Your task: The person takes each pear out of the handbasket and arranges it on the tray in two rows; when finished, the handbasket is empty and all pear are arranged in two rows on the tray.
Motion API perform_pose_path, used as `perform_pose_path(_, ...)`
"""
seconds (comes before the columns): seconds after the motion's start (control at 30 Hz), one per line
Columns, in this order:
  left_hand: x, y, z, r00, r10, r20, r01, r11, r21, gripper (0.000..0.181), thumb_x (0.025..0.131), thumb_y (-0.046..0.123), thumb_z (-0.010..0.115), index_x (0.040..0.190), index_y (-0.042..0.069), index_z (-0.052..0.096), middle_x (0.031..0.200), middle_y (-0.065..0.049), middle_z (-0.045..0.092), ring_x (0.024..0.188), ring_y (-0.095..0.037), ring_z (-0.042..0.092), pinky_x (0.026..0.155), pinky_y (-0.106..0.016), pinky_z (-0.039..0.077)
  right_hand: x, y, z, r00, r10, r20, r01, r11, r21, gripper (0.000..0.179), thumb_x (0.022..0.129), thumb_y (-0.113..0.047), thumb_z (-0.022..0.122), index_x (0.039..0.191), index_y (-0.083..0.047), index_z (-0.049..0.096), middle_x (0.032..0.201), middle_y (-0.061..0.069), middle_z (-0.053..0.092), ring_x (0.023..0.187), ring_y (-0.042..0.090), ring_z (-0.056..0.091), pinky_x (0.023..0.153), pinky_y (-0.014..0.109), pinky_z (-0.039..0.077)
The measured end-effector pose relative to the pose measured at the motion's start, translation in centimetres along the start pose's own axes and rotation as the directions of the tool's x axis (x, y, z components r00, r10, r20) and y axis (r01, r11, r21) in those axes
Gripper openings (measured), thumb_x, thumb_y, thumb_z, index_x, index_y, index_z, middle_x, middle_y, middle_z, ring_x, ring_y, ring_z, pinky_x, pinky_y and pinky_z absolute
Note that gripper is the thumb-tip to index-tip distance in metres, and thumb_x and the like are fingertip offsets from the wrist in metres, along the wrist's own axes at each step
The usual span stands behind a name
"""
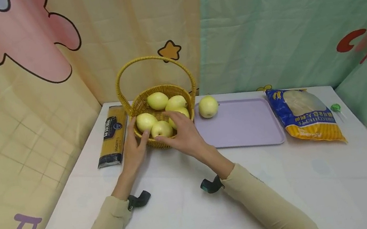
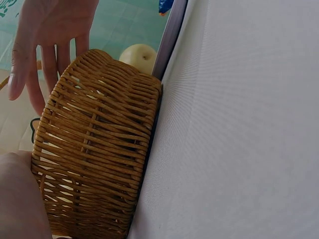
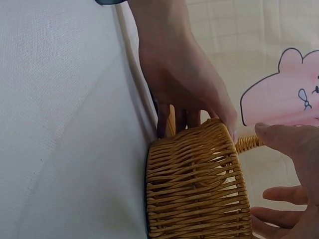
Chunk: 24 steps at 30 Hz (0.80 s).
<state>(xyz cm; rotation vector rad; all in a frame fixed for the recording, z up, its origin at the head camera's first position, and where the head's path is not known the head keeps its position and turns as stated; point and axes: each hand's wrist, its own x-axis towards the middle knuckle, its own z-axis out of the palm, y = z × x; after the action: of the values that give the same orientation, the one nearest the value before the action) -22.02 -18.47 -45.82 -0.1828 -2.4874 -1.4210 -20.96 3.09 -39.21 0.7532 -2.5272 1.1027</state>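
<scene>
Head view: relaxed left hand (image 1: 134, 150) touches the wicker basket (image 1: 158, 144) (likely stiff, weighty). Empty, spread right hand (image 1: 187, 136) hovers over firm-looking pears (image 1: 157, 101); best grasp basket between palms.

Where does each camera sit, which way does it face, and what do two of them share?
Head: on the head, facing forward and down at the basket; the left hand, right hand and sleeves show.
Left wrist: worn there, facing the basket's woven side; part of the left hand and the right hand show.
Right wrist: worn there, also facing woven side; both hands show.
Shared: both wrist views show basket and both hands.
</scene>
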Motion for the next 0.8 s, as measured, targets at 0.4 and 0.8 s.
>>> perform_pose_path(0.4, 0.0, 0.2, -0.2, 1.0, 0.008, 0.007, -0.008, 1.0, -0.018, 0.071, 0.11, 0.041, 0.053, 0.169, 0.018, 0.021, 0.174, -0.014, 0.027, 0.159, -0.038, 0.028, 0.129, -0.059, 0.023, 0.4, -0.5, 0.6, 0.989, 0.115, 0.095, -0.112, 0.993, -0.035, 0.074, 0.094, -0.039, 0.08, 0.152, -0.002, 0.051, 0.147, 0.016, 0.06, 0.138, 0.033, 0.055, 0.116, 0.049, 0.046)
perform_pose_path(0.8, -0.1, 0.0, 0.0, 1.0, 0.002, -0.014, -0.002, 1.0, 0.004, 0.071, 0.109, 0.043, 0.053, 0.169, 0.019, 0.023, 0.174, -0.012, 0.027, 0.159, -0.037, 0.029, 0.128, -0.06, 0.025, 2.4, -1.2, 0.7, 0.964, 0.205, 0.171, -0.191, 0.977, -0.096, 0.07, 0.097, -0.04, 0.075, 0.149, 0.002, 0.053, 0.147, 0.02, 0.06, 0.137, 0.036, 0.056, 0.116, 0.049, 0.046)
